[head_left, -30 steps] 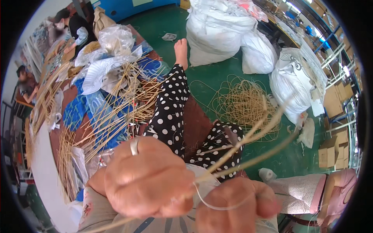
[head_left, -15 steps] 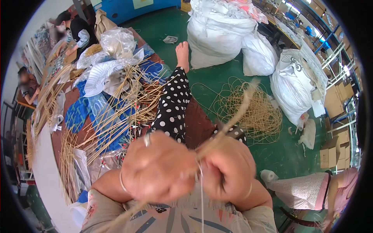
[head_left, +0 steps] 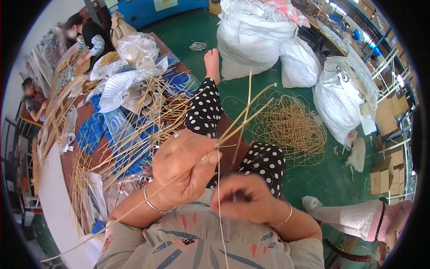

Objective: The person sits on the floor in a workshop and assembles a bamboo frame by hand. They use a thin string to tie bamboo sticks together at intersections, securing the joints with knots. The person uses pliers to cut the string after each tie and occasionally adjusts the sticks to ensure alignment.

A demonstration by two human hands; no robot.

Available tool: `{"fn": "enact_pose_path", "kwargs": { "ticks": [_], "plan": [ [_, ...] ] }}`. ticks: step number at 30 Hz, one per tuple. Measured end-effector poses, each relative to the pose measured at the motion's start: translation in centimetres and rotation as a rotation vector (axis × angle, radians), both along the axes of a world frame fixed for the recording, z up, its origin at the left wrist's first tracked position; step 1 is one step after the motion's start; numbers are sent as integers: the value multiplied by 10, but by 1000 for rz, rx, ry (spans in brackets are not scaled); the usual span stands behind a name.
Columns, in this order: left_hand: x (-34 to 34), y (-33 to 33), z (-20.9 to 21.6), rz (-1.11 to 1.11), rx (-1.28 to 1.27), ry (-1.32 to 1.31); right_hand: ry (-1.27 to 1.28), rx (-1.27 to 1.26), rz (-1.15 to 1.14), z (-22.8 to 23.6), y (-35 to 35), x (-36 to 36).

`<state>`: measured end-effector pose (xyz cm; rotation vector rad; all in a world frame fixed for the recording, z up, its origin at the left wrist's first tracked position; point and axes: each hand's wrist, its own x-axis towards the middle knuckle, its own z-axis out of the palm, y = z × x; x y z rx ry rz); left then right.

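My left hand (head_left: 184,167) is closed, its thumb and forefinger pinching several thin bamboo sticks (head_left: 245,120). The sticks cross and fan out up and to the right, bound where they meet. One long stick (head_left: 130,214) runs from the pinch to the lower left. A white thread (head_left: 220,197) hangs down from the pinched spot in front of my shirt. Just to the right and lower, my right hand (head_left: 251,197) is curled and blurred. Something dark shows between its fingers, but I cannot make it out.
A loose coil of thin cane (head_left: 291,127) lies on the green floor at right, below large white sacks (head_left: 251,40). Loose sticks (head_left: 134,134) cover blue plastic sheets at left. A person (head_left: 358,219) is close at right; others work at far left.
My hands were together and blurred in front of me. Now they are apart: the right hand has dropped lower, and the left holds the bound sticks in plain view.
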<state>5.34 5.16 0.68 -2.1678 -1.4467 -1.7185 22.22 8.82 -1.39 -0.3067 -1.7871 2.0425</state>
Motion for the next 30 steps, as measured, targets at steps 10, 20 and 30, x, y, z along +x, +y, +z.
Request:
{"fn": "enact_pose_path", "kwargs": {
  "ticks": [10,20,30],
  "plan": [
    [1,-7,11,-108,35,22,83,204,-136,3,0,14],
    [7,-10,16,-116,43,63,81,1003,-818,25,7,-10],
    [7,-13,15,-130,30,57,141,985,-808,27,5,-11]
  ]
}}
